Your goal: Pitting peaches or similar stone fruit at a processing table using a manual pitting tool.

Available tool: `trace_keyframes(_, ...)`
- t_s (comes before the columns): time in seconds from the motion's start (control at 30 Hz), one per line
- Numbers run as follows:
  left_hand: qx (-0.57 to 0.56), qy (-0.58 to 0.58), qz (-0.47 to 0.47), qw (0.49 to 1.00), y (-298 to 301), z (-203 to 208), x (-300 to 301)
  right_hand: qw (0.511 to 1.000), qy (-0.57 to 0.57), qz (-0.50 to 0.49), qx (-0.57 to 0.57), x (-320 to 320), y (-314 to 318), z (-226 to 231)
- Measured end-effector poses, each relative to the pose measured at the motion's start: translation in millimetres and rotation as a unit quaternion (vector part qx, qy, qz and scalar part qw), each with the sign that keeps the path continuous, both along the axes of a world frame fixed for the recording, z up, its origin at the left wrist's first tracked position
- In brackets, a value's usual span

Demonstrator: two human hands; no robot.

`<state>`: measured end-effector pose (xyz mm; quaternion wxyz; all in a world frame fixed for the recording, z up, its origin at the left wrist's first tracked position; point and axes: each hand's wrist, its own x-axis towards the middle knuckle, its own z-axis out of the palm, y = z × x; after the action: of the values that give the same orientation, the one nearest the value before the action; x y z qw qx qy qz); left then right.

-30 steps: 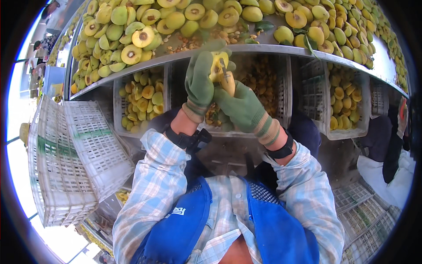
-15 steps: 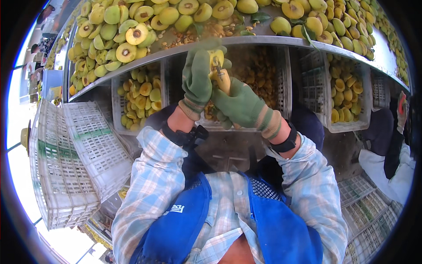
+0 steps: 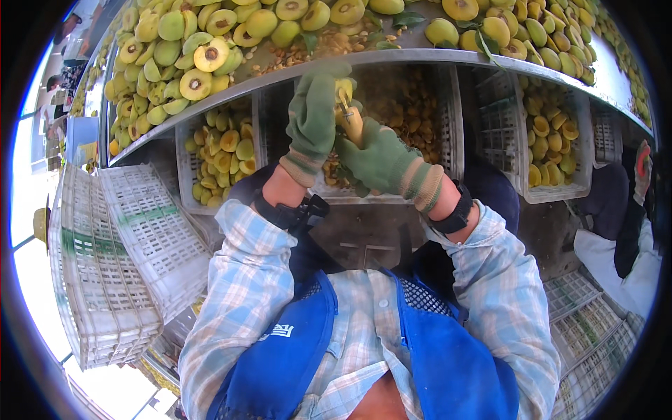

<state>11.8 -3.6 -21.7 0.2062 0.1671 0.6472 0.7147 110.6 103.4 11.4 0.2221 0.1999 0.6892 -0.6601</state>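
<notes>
Both my hands wear green gloves with tan-striped cuffs and meet just below the metal table edge. My left hand (image 3: 311,115) is closed around a yellow-green stone fruit (image 3: 344,87), mostly hidden by the glove. In my right hand (image 3: 385,159) is a wooden-handled pitting tool (image 3: 352,127), its slim metal end against the fruit. Beneath my hands stands a crate (image 3: 453,126) holding brown-yellow pits or fruit scraps. On the table ahead, halved fruits (image 3: 195,84), some with brown pits showing, are heaped up at the left.
More fruit (image 3: 535,33) is piled at the table's right. Crates of fruit halves stand under the table at left (image 3: 183,157) and right (image 3: 586,168). White plastic crates (image 3: 105,259) lean at my left. At far right, another person's gloved hand (image 3: 642,168) shows.
My hands stay together, with the tool tilted slightly differently and less of the fruit's cut face showing. The whole view has shifted a little. The piles look the same.
</notes>
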Motion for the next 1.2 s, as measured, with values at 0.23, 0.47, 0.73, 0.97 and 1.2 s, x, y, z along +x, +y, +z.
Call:
trace_keyframes(0.23,-0.023,-0.060,-0.059,0.996,-2.8,-3.9,-9.7,0.990,0.135,-0.031,0.039,-1.5,-9.3,-27.1)
trace_keyframes(0.47,0.156,-0.218,-0.107,0.957,-3.0,15.3,-16.8,0.942,0.027,-0.129,-0.309,6.9,9.1,7.3)
trace_keyframes(0.73,0.025,-0.213,-0.154,0.964,-4.7,26.1,-11.3,0.936,0.061,-0.265,-0.223,-2.7,13.8,2.4)
trace_keyframes(0.97,0.106,-0.228,-0.076,0.965,0.4,7.5,-16.9,0.950,0.080,-0.236,-0.189,1.3,-8.8,1.3)
trace_keyframes(1.2,0.122,-0.281,-0.141,0.941,-5.9,6.6,-26.1,0.979,0.164,-0.122,-0.003,5.7,0.4,1.3)
